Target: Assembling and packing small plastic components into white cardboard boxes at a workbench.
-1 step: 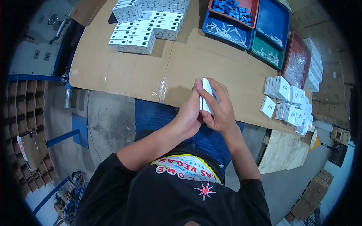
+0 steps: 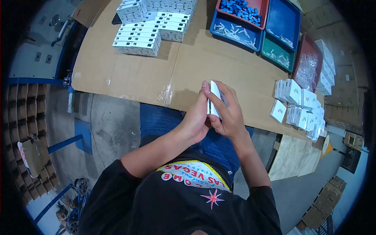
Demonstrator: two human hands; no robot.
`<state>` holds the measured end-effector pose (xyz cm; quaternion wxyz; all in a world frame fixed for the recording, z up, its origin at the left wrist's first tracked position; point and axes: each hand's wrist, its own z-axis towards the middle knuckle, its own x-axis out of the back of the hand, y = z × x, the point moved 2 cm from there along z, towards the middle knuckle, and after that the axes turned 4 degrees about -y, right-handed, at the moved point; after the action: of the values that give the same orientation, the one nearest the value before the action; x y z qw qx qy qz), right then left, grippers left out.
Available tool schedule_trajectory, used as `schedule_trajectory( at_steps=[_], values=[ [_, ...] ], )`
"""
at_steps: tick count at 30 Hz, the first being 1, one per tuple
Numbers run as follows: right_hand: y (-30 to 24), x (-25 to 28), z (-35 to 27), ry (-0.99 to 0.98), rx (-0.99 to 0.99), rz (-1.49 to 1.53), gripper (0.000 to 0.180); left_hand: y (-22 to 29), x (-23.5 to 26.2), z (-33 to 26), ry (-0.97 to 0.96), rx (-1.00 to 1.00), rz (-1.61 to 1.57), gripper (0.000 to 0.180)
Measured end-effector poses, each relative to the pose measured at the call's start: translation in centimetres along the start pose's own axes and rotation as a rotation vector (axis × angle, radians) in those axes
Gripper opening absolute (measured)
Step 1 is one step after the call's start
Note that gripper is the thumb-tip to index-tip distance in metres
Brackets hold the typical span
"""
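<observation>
A flat white square piece (image 2: 213, 110), like a small panel with a coloured mark on its face, stands on edge between my two hands at the table's near edge. My left hand (image 2: 194, 116) presses its palm side and fingers against the left side of it. From the right, my right hand (image 2: 232, 114) closes round it, one finger crossing over to the left edge. Parts of the piece are hidden behind the fingers. Several similar white square pieces (image 2: 293, 92) lie piled at the right of the table, one (image 2: 278, 111) flat beside the pile.
Stacked white slotted units (image 2: 137, 43) stand at the far left of the cardboard-covered table (image 2: 129, 78). At the far right sit trays: red (image 2: 265, 11) with blue parts, blue (image 2: 258, 45), green (image 2: 291, 66) with small white parts, and dark red (image 2: 301, 51) with clear pieces.
</observation>
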<state>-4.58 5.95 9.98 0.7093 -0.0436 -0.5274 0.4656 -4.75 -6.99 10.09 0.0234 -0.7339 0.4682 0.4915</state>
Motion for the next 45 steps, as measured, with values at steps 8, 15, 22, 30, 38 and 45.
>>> schedule_trajectory(
  at_steps=[8,15,22,30,38,45],
  values=[
    [-0.2,0.1,0.2,0.013,-0.007,0.025,0.052,0.3,-0.1,-0.2,0.003,0.003,0.020,0.062],
    [-0.2,1.0,0.4,-0.126,-0.208,0.133,0.058,1.1,2.4,0.9,-0.093,0.154,-0.099,0.052],
    [-0.8,3.3,0.3,-0.228,-0.236,0.212,0.072,3.5,3.1,1.1,-0.238,0.227,0.009,0.072],
    [-1.4,1.4,0.1,-0.098,-0.251,0.136,0.071,1.9,-0.4,0.4,-0.003,-0.119,0.377,0.098],
    [-2.5,-0.7,-0.2,0.001,-0.253,0.060,0.060,0.9,0.3,1.4,0.066,-0.383,0.438,0.090],
    [-2.5,-1.7,-0.3,0.050,-0.185,-0.040,0.055,0.2,1.7,1.7,0.062,-0.371,0.372,0.087]
  ],
)
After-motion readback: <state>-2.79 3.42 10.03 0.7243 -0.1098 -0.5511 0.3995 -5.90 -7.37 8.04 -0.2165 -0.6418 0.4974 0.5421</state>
